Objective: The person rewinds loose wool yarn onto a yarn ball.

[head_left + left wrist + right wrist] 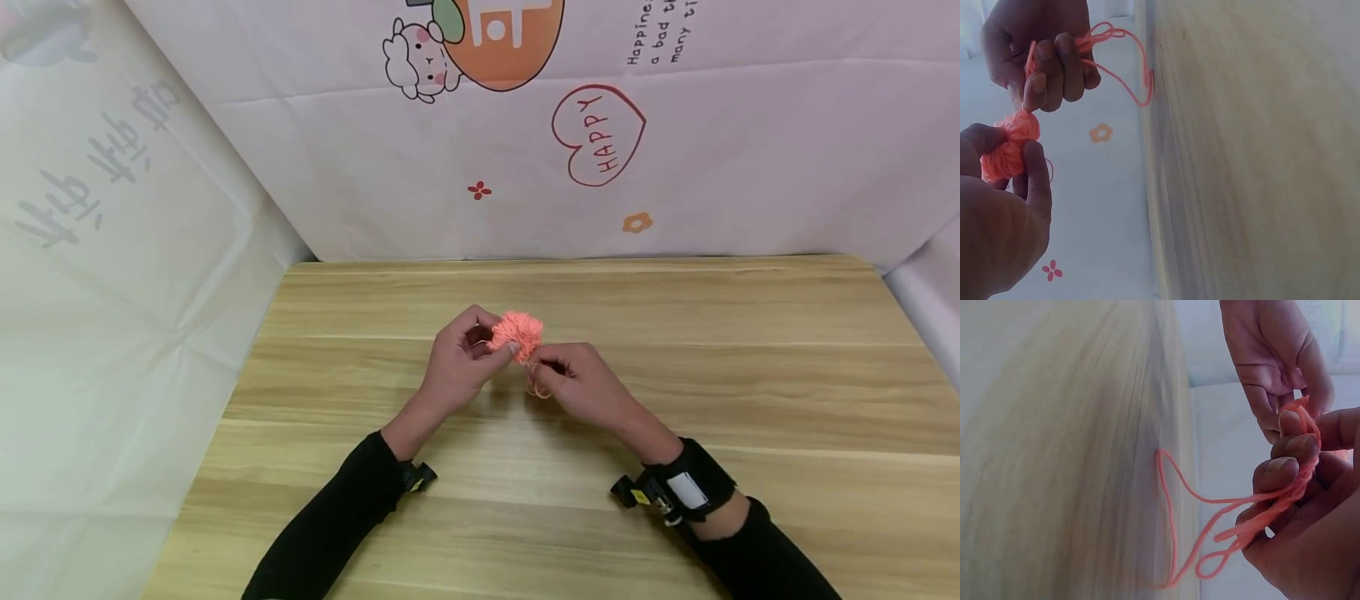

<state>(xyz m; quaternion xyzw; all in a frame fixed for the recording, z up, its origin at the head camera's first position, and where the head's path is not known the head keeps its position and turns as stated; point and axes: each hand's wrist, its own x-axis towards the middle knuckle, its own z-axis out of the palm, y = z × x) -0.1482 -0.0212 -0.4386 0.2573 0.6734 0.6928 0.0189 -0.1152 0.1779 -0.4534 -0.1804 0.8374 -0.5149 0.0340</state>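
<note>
A coral-pink bundle of yarn (517, 331), gathered like a pompom, is held above the table. My left hand (462, 360) pinches it between thumb and fingers, as the left wrist view also shows. Just to the right, my right hand (581, 379) grips loose yarn strands (1294, 494) that run from the bundle. The strands pass through its curled fingers and dangle in loops below, seen clearly in the right wrist view. Both hands are close together, fingertips right by the bundle's lower edge.
A wood-grain table (337, 500) lies beneath both hands. Behind it hangs a white printed cloth (375, 183), with another pale cloth (112, 333) along the left. Each wrist wears a small black camera (633, 492).
</note>
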